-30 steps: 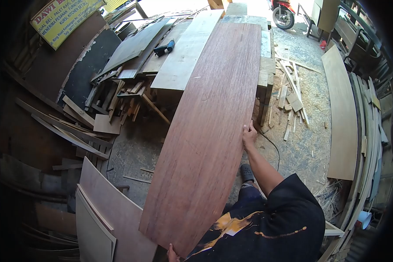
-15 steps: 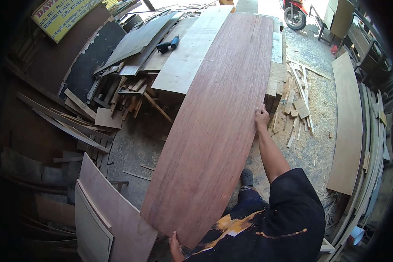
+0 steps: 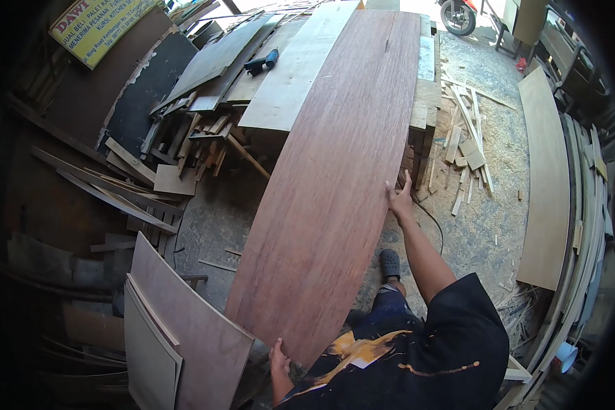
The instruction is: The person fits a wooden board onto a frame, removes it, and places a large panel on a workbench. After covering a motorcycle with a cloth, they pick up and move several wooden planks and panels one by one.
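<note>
A long reddish-brown plywood sheet (image 3: 328,184) slants across the view, its far part on the stack of boards and its near end by my body. My left hand (image 3: 279,357) grips the near left corner, thumb up against the edge and the other fingers mostly hidden. At the sheet's right edge, about midway, is my right hand (image 3: 400,199). Its thumb touches the edge while a finger stretches upward apart from it, so the hand looks open. Under the sheet lies a pale plywood board (image 3: 301,72).
A blue power drill (image 3: 262,63) lies on boards at the left. Wood offcuts (image 3: 468,147) and sawdust cover the floor at right. Panels lean at the near left (image 3: 184,321) and along the right side (image 3: 545,184). A dark cable (image 3: 439,222) lies on the floor.
My right hand has slid nearer along the sheet's edge and its fingers have spread. The sheet has shifted slightly, and my left hand still holds its near end.
</note>
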Demonstrator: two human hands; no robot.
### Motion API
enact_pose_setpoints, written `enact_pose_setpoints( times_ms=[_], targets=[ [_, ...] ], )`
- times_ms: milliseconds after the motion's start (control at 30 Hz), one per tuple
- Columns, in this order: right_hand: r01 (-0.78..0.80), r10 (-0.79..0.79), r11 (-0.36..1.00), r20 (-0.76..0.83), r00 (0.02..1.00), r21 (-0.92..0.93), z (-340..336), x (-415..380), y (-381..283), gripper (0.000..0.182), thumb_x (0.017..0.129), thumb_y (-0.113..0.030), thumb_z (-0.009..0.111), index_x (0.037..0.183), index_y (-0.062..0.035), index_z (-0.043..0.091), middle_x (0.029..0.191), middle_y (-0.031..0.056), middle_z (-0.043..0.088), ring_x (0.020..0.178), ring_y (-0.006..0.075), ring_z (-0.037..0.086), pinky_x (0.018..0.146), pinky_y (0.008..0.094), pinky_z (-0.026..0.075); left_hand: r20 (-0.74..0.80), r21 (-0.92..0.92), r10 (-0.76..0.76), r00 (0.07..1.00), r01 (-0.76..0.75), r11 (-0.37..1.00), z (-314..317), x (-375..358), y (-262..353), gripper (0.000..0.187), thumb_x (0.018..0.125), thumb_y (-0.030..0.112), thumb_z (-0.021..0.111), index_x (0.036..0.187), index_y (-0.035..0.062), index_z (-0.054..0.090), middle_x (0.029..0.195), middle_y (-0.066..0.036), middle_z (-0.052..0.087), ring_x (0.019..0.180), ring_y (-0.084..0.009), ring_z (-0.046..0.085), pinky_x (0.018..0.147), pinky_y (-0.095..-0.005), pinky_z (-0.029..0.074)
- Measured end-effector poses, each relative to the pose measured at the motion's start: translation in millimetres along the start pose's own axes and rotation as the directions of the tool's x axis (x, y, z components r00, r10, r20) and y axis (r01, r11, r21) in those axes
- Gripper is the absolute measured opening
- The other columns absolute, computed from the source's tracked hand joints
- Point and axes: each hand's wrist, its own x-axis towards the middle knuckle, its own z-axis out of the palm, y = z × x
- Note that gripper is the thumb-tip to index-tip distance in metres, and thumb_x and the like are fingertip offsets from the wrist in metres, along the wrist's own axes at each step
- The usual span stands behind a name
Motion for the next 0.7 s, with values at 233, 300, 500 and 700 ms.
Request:
enact_pose_setpoints(
  times_ms=[233, 300, 500, 700],
  targets=[
    [0.119, -0.106, 0.968, -0.071, 0.992, 0.220, 40.8, -139.3, 48.7, 0.069, 0.082, -0.017, 0.065, 0.139, -0.0100, 0.027, 0.101, 0.0232, 0.062, 0.096, 0.0328, 0.062, 0.085, 0.0390, 0.047, -0.022, 0.065, -0.013, 1.000, 0.014, 0.998, 6.6, -10.9, 7.6, 0.063, 0.082, 0.034, 0.063, 0.131, 0.0049, 0.037, 0.127, -0.014, 0.047, 0.115, -0.0343, 0.048, 0.094, -0.0484, 0.040],
    [0.253, -0.212, 0.942, -0.195, 0.958, 0.219, 49.2, -137.5, 54.9, 0.063, 0.082, -0.013, 0.063, 0.137, -0.0071, 0.032, 0.111, 0.0253, 0.060, 0.104, 0.0325, 0.060, 0.089, 0.0377, 0.047, 0.000, 0.054, -0.031, 1.000, 0.031, 0.998, 3.3, -6.7, 5.5, 0.064, 0.081, 0.034, 0.063, 0.132, 0.0053, 0.036, 0.128, -0.014, 0.046, 0.115, -0.0344, 0.048, 0.094, -0.0482, 0.040],
    [0.287, -0.221, 0.894, -0.219, 0.950, 0.345, 52.9, -114.4, 52.7, 0.057, 0.081, -0.003, 0.061, 0.132, 0.0029, 0.037, 0.134, 0.0242, 0.044, 0.122, 0.0301, 0.047, 0.101, 0.0336, 0.039, 0.054, 0.035, -0.084, 0.995, 0.082, 0.996, 15.4, 5.9, 11.8, 0.068, 0.080, 0.038, 0.062, 0.134, 0.0067, 0.035, 0.131, -0.015, 0.044, 0.118, -0.0345, 0.046, 0.096, -0.0475, 0.039],
    [0.248, -0.174, 0.855, -0.197, 0.965, 0.456, 46.4, -58.0, 37.7, 0.059, 0.080, -0.003, 0.062, 0.134, 0.0011, 0.037, 0.131, 0.0245, 0.046, 0.121, 0.0272, 0.048, 0.100, 0.0324, 0.039, 0.147, 0.005, -0.074, 0.986, 0.075, 0.997, 61.2, 11.7, 28.1, 0.069, 0.079, 0.039, 0.062, 0.134, 0.0072, 0.036, 0.133, -0.015, 0.043, 0.118, -0.0342, 0.046, 0.097, -0.0475, 0.038]
  ],
)
